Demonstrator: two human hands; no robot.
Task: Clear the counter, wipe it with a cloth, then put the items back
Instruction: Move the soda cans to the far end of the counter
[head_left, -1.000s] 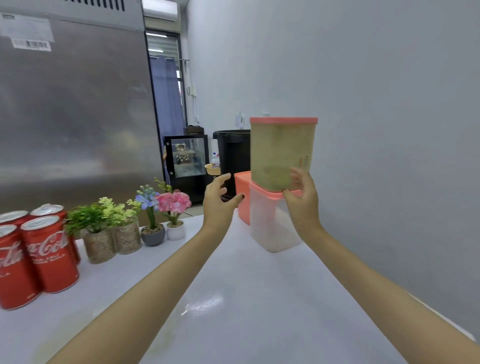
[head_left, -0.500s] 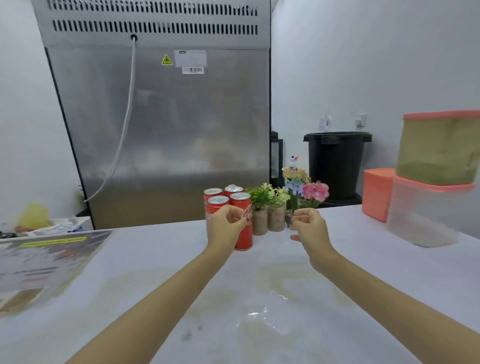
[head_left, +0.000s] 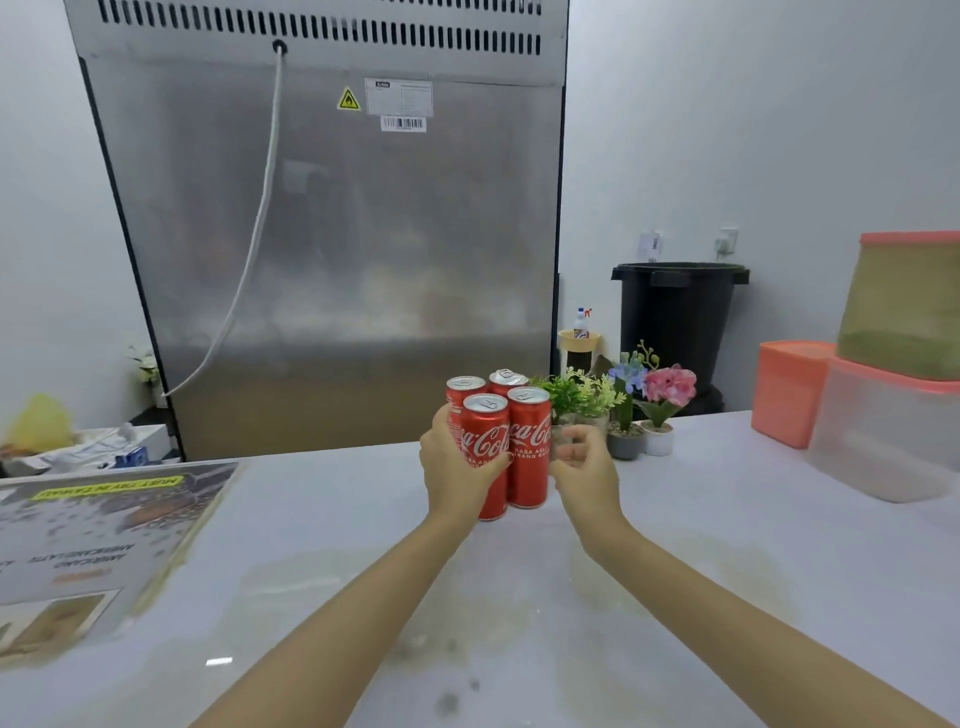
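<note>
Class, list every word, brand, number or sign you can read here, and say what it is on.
"Coca-Cola": on the red cans.
Flame warning triangle, no words: on the steel cabinet.
White label and barcode beside it: too small to read.
Poster lettering on the counter: upside down, blurred, unreadable.

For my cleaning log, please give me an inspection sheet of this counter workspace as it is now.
Surface: white counter, yellowish stains near its middle.
Job's things: four red cans in a cluster; four small potted plants; stacked containers at right; no cloth seen.
Clutter: printed sheet at left.
Hands: left hand grips the front left can; right hand beside the front right can, fingers curled, contact unclear.
Cables: white cable hanging on the steel cabinet.
Surroundings: black bin behind the counter.
</note>
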